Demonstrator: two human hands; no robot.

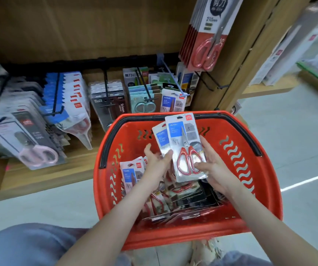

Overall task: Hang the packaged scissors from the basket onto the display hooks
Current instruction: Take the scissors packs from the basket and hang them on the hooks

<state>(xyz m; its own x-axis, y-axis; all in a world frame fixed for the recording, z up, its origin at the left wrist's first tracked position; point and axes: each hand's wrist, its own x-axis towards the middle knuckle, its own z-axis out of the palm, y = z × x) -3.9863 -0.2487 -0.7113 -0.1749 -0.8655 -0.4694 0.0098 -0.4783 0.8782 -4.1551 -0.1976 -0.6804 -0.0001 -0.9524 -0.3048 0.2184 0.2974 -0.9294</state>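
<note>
Red basket (pixel 265 189): plastic, with wavy holes in the walls and black handles (pixel 106 146) lying along the rim; just in front of the wooden shelf (pixel 39 179).
Inside the basket: heap of packs (pixel 185 200) lying flat and mixed up on the bottom; leaning pack (pixel 130 175) standing against the left wall.
Front pack of scissors (pixel 187 148): lifted over the basket, upright, red handles at the bottom, blue label near the top.
Second pack (pixel 159 135): just behind the front one, peeking out to its left, also lifted up.
Right hand (pixel 213 169): holding the front pack, thumb on the front by the red handles, fingers up along the right edge.
Left hand (pixel 155 160): blurry; thumb touching the left edge of the front pack, fingers spread by the second pack; hard to tell if gripping or not.
Blue hook (pixel 170 73): sticking out from the black rail (pixel 116 61), with hanging packs (pixel 170 103) of the same look at its end, just past the far rim of the basket.
Other hooks: black ones, with pink scissors (pixel 37 150) at the left, mint scissors (pixel 144 104) in the middle, big red scissors (pixel 208 43) up high on the right.
</note>
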